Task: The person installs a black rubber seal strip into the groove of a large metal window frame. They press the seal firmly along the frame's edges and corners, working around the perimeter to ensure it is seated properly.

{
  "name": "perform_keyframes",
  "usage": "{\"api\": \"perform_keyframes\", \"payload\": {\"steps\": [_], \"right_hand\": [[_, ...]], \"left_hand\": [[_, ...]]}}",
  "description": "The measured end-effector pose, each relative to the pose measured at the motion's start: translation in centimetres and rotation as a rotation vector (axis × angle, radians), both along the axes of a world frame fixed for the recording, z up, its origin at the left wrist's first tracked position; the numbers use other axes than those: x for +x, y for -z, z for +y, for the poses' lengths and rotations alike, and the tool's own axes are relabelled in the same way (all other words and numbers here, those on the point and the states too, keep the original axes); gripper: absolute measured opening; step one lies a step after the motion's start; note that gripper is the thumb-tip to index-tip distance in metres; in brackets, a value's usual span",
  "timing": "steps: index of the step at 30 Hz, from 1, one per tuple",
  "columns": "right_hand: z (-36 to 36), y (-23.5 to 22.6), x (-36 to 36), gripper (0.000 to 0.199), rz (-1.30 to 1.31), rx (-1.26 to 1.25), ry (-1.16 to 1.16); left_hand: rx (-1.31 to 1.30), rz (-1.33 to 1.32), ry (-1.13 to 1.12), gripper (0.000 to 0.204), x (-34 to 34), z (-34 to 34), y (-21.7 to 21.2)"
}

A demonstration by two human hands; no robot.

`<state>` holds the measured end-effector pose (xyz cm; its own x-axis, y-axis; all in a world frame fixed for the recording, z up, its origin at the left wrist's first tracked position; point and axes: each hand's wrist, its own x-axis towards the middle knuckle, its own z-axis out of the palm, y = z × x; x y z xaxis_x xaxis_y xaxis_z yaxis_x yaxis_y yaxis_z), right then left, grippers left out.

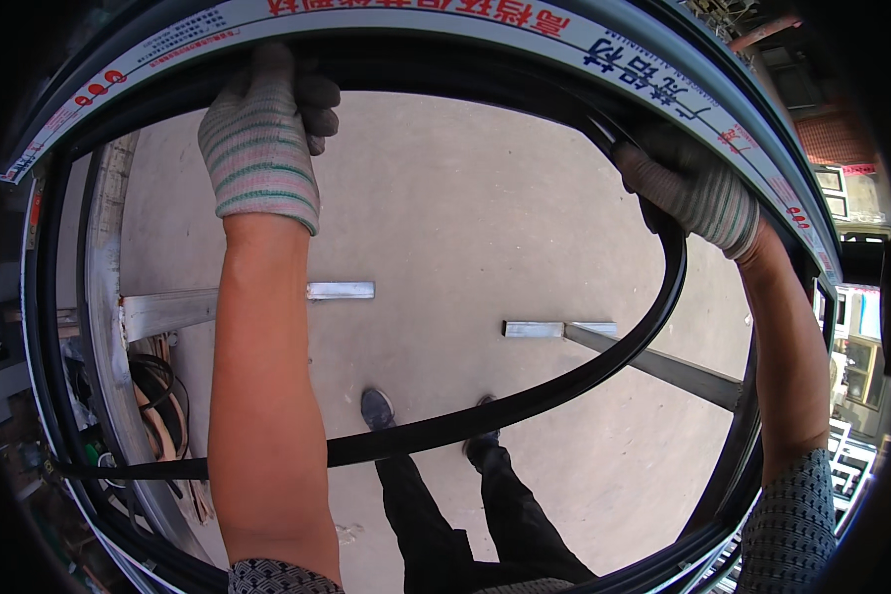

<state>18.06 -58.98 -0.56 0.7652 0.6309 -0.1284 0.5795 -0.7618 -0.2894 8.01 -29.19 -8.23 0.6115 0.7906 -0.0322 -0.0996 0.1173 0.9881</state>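
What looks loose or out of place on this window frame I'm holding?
The black rubber strip is out of the frame: from the right hand it sags in a long loop below the forearms to the lower left. The left hand grips the top rail.

A rubber strip [525, 396] hangs inside the frame [663, 69], above the floor [465, 218].

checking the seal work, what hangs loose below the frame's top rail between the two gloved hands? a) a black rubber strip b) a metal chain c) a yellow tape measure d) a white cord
a: a black rubber strip sags from the right hand down across the opening, away from the frame where the left hand grips.
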Motion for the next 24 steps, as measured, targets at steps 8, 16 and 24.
{"api": "perform_keyframes", "payload": {"steps": [8,16,24], "right_hand": [[0.0,0.8,0.2,0.034,0.068,0.119,0.047],[0.6,0.5,-0.7,0.034,0.157,0.236,0.104],[-0.2,1.7,-0.5,0.036,0.218,0.314,0.102]], "left_hand": [[-0.010,0.034,0.017,0.029,0.1,-0.7,-0.8],[0.011,0.035,0.053,0.030,0.0,-1.2,-0.7],[0.076,0.100,0.074,0.035,0.4,-1.9,-0.4]]}}
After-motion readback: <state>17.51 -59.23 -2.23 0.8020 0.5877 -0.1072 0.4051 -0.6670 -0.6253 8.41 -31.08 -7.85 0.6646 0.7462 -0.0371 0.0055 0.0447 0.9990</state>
